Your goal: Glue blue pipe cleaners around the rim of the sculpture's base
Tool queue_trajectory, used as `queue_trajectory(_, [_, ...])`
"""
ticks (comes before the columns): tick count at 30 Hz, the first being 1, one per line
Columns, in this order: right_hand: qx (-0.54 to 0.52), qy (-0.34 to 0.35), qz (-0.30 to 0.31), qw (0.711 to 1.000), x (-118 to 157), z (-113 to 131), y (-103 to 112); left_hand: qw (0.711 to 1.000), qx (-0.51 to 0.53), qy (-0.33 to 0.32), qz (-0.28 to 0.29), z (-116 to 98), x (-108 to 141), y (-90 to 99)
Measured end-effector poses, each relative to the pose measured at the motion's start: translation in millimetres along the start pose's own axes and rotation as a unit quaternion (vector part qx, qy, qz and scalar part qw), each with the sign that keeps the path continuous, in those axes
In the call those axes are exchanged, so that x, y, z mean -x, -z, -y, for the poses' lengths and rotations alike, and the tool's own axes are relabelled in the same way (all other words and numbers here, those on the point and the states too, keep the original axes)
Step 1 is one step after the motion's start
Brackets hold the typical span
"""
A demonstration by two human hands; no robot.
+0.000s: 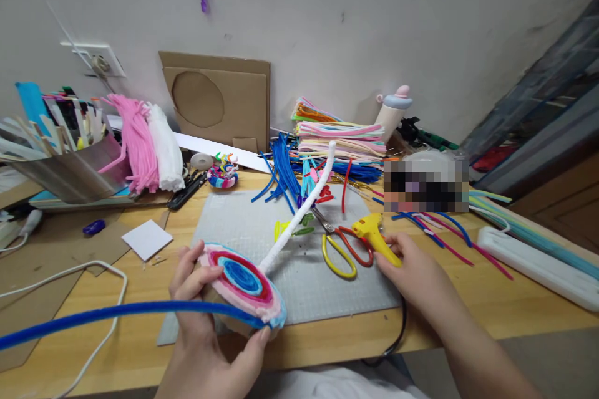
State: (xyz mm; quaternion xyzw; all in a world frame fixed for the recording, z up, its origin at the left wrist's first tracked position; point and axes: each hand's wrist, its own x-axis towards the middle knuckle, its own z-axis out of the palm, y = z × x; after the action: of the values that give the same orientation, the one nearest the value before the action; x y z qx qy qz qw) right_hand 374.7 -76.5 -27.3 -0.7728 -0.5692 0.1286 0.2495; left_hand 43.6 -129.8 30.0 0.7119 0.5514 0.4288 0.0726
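Note:
My left hand [210, 336] grips a round disc [241, 277] of coiled pipe cleaners, blue at its centre with red, pink and light blue rings. A white wrapped stick [299, 215] rises from the disc's far edge. Under my left thumb, a long blue pipe cleaner [140, 308] lies against the near rim and stretches off to the left. My right hand [414, 268] is closed on the handle of a yellow glue gun [374, 237], its nozzle end toward the scissors. Red and yellow handled scissors [339, 255] lie on the grey cutting mat [299, 296].
Behind the mat are blue pipe cleaners [285, 168] and pastel bundles [341, 137]. A metal holder [75, 171] stands at the left, with a white card [147, 240] nearer. A white power strip [538, 268] lies right; a black cord [400, 330] hangs over the front edge.

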Motion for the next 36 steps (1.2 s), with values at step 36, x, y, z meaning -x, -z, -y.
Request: queue_trajectory(36, [-0.469, 0.216, 0.367, 0.774, 51, 106, 45, 0.992, 0.006, -0.095, 0.076, -6, 0, -0.5])
